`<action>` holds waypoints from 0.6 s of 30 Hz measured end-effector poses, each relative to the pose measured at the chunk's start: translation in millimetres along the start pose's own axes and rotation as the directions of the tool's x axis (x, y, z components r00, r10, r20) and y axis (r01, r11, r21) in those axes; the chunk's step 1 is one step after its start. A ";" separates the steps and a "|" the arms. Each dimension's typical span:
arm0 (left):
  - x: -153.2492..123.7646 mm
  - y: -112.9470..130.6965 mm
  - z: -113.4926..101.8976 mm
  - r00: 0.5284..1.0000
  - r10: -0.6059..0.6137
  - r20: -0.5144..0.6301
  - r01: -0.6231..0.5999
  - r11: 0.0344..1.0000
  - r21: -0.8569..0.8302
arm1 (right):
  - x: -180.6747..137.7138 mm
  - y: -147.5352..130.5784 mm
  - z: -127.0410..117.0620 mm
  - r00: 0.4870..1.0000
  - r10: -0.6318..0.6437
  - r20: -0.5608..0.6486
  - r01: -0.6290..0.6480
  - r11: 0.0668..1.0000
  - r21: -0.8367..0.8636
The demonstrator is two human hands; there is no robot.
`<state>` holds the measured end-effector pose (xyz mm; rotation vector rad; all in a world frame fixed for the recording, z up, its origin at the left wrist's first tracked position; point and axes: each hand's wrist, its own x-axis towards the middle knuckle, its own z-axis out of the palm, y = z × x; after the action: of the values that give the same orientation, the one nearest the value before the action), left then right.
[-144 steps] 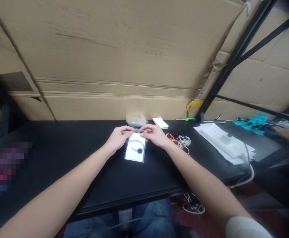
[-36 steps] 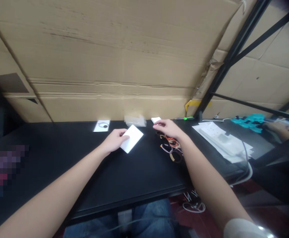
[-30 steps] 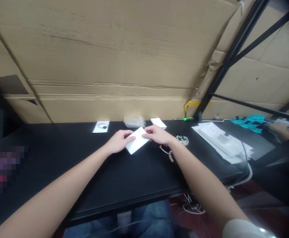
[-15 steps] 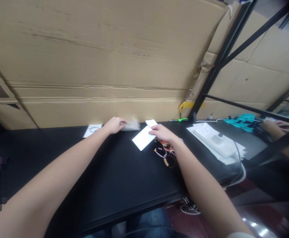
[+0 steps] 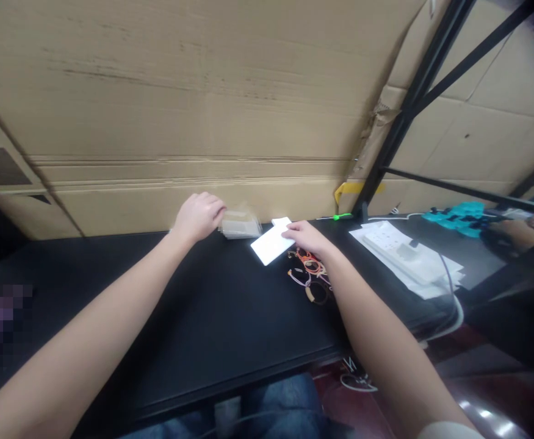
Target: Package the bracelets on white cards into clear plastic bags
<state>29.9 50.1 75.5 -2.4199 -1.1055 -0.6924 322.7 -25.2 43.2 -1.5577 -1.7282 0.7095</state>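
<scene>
Head camera looks forward and down at a wall of stacked cardboard sheets (image 5: 179,103), crossed by a black metal frame (image 5: 413,110), above a long black table (image 5: 157,341). Blue jeans (image 5: 267,408) show below the table's near edge. On the right of the table lies a stack of white papers (image 5: 404,268) with a white plastic strip (image 5: 399,256) on it. Teal plastic pieces (image 5: 454,213) lie beyond it, and further right a co-worker's hand (image 5: 514,235) shows, well apart from the person's own. A green-handled screwdriver (image 5: 342,216) lies near the far edge.

As things lie, a white card (image 5: 271,242) rests flat and askew on the table, outside a clear plastic packet (image 5: 240,224) just to its left, near the far edge. A small white card (image 5: 281,221) lies partly under the larger card's far end. Nothing shows the larger card placed in the packet.

Both arms reach forward from the lower corners. The left hand (image 5: 199,216), blurred, is raised in a loose curl just beside the packet, seemingly holding nothing. The right hand (image 5: 307,238) lies low with its fingers (image 5: 292,230) stretched out, their tips on the white card; whether they grip it, I cannot tell. Coloured elastic cords (image 5: 307,274) lie tangled just below that hand.
</scene>
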 end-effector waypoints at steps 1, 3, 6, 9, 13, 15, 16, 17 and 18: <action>-10.9 5.3 -6.5 0.996 0.038 0.078 -0.037 0.999 -0.008 | 0.5 0.7 -1.9 1.000 0.020 -0.010 -0.019 0.999 0.039; -35.5 18.6 -14.9 0.959 0.115 0.260 -0.095 0.992 -0.087 | 1.1 1.4 -4.9 0.998 0.046 -0.040 -0.041 0.993 0.115; -65.9 37.8 -18.0 0.864 0.201 0.462 -0.064 0.953 -0.295 | 1.4 0.5 -3.0 0.992 0.047 -0.114 -0.027 0.985 0.170; -76.0 48.4 -14.3 0.851 0.197 0.486 0.017 0.916 -0.401 | 1.6 -2.8 8.4 0.991 -0.016 -0.130 0.036 0.988 0.152; -71.4 54.3 -0.1 0.891 0.188 0.412 0.007 0.903 -0.429 | 1.8 -11.8 28.5 0.990 -0.030 -0.139 0.043 0.995 0.095; -71.3 57.4 8.9 0.880 0.206 0.428 -0.012 0.910 -0.413 | 0.8 -17.4 35.7 0.986 -0.045 -0.159 0.059 0.995 0.083; -72.3 59.0 12.7 0.872 0.219 0.439 -0.028 0.915 -0.402 | 0.1 -20.1 38.1 0.986 -0.059 -0.159 0.073 0.994 0.081; -73.8 60.5 15.7 0.866 0.233 0.443 -0.048 0.920 -0.390 | -0.7 -22.3 39.7 0.985 -0.073 -0.156 0.086 0.994 0.073; -75.5 61.8 17.6 0.863 0.247 0.440 -0.069 0.922 -0.382 | -1.5 -24.0 40.5 0.985 -0.082 -0.155 0.091 0.994 0.052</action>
<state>40.0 -22.5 8.8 -3.0705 -0.9921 -0.2428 276.1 -27.7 37.1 -1.4489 -1.6367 0.5773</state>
